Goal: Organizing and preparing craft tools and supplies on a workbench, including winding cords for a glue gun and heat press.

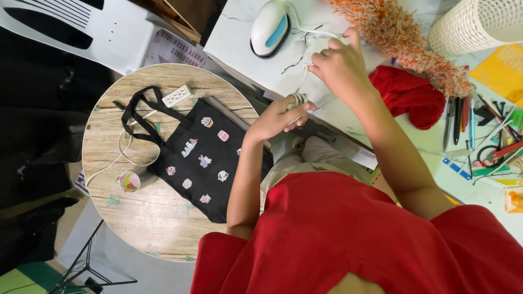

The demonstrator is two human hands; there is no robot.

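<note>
The left hand (pixel 280 117) grips a coiled bundle of white cord (pixel 297 99) at the marble table's (pixel 239 38) edge while the right hand (pixel 340 65) pinches its loose run toward the small iron (pixel 268 27), so a hard tug could drag that iron off.

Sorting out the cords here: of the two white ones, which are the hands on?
The mini iron's cord: the left hand grips its wound bundle and the right hand pinches the strand. The power strip's cord lies untouched on the round table.

Both hands (pixel 310 87) on white cord (pixel 298 99)
</note>
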